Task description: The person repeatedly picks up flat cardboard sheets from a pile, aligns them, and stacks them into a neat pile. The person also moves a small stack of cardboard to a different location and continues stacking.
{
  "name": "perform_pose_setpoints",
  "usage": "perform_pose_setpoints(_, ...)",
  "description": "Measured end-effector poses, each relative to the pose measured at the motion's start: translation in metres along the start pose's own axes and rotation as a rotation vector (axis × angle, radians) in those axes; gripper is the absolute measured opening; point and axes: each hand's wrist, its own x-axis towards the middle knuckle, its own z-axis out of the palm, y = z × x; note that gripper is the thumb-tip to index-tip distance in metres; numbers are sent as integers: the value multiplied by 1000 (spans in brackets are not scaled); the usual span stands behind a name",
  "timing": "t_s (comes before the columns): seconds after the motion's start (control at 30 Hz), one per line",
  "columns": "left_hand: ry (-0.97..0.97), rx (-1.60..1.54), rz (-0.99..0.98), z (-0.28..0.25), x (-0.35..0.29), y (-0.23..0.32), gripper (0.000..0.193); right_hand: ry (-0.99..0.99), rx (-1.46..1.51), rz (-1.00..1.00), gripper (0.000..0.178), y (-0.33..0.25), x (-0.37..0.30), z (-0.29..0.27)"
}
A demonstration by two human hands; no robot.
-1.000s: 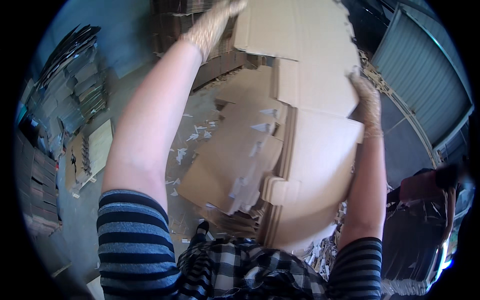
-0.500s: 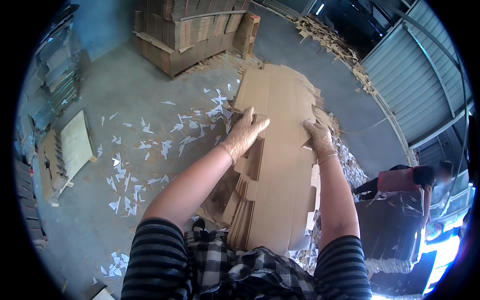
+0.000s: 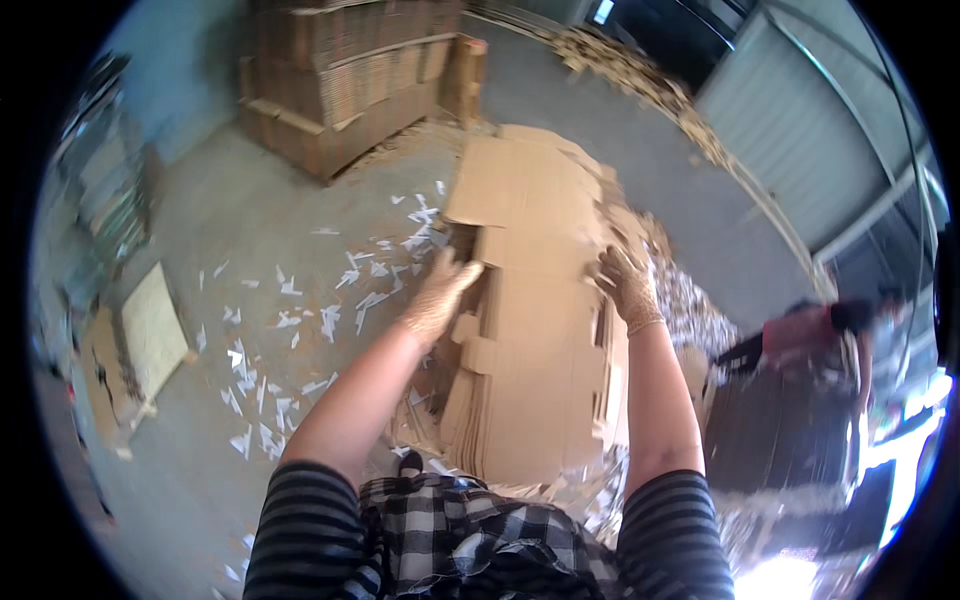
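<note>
Dim, bluish interior; glare (image 3: 908,475) washes out lower right. Slight blur softens cardboard (image 3: 540,310) and scraps (image 3: 329,322). Fisheye rim black; metal panel (image 3: 800,130) bows.

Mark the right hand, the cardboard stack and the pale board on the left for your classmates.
Right hand (image 3: 630,287): head view, back of hand.
Cardboard stack (image 3: 540,330): head view, top face.
Pale board (image 3: 154,335): head view, broad face.

die-cut corrugated carton blanks (image 3: 540,345) | plain brown, top sheet showing creases | lying flattened in a layered pile, long axis running 12 to 6 o'clock | tabbed, notched sides facing 3 and 9 | layers stepping out toward 7
</note>
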Motion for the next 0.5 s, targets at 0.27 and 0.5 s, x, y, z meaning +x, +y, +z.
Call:
perform_pose_setpoints(0.27, -178, -87, -60, 10, -25, -21, 87, -9, 203, 178, 62, 19, -177, 36)
perform_pose_setpoints(0.5, -140, 91, -25, 38, -29, -22, 86, 136, 427, 416, 76, 14, -186, 65)
